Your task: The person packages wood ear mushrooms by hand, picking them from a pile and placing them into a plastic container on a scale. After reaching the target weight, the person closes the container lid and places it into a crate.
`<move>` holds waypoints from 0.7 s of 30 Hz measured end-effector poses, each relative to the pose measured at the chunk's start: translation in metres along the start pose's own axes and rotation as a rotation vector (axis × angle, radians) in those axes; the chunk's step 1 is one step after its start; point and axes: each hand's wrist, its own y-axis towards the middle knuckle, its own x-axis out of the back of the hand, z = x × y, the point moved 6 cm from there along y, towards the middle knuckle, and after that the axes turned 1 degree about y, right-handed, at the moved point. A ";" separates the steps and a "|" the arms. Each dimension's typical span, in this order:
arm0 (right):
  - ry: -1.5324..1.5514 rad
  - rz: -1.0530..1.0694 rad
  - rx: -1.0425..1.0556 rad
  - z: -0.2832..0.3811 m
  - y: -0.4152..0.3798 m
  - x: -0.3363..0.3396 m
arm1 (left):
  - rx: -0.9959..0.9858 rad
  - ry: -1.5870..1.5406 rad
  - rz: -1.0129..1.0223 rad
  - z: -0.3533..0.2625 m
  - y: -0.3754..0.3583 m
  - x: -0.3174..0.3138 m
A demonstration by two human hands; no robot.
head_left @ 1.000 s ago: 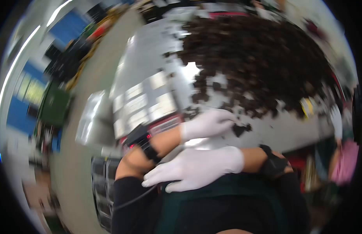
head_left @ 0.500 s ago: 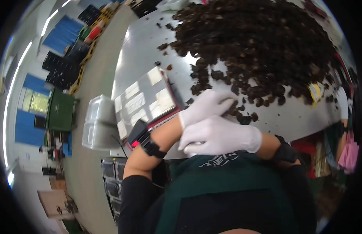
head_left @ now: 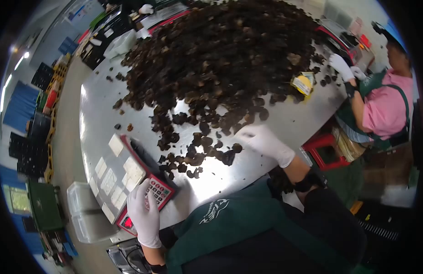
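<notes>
Both my hands wear white gloves. My left hand (head_left: 145, 214) lies at the front edge of a red-framed digital scale (head_left: 159, 194), its fingers stretched out beside the keypad. The scale's flat top (head_left: 115, 178) carries several pale stickers and no goods. My right hand (head_left: 265, 142) is over the metal table (head_left: 220, 182), its thumb and fingers apart at the near edge of a large pile of dark brown, dried mushroom-like pieces (head_left: 220, 59). Loose pieces (head_left: 195, 157) lie scattered between my hands. I see nothing held in either hand.
A yellow-and-white packet (head_left: 303, 83) lies at the pile's right side. Across the right edge sits a co-worker in pink (head_left: 387, 107) with gloved hands by the pile. A red stool (head_left: 325, 150) stands below. Clear plastic boxes (head_left: 86, 212) are left of the scale.
My hands were together, one crossing over the other; now they are apart. The left has gone to the scale, the right to the pile's edge. The view has turned rightward.
</notes>
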 end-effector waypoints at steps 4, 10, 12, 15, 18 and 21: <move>-0.187 -0.398 0.172 -0.036 0.028 0.045 | 0.159 0.100 -0.132 0.044 -0.036 0.037; -0.165 -0.373 0.154 -0.071 0.093 0.056 | 0.377 0.790 -0.554 0.184 -0.072 0.169; -0.162 -0.363 0.098 -0.061 0.090 0.056 | 0.418 0.904 -0.455 0.245 -0.076 0.187; -0.171 -0.403 0.164 -0.031 0.071 0.042 | 0.762 0.696 -0.151 0.313 -0.089 0.189; -0.193 -0.425 0.177 -0.036 0.051 0.038 | 0.720 0.316 0.042 0.334 -0.084 0.202; -0.150 -0.455 0.059 -0.057 0.037 0.041 | 0.630 0.003 0.085 0.349 -0.080 0.209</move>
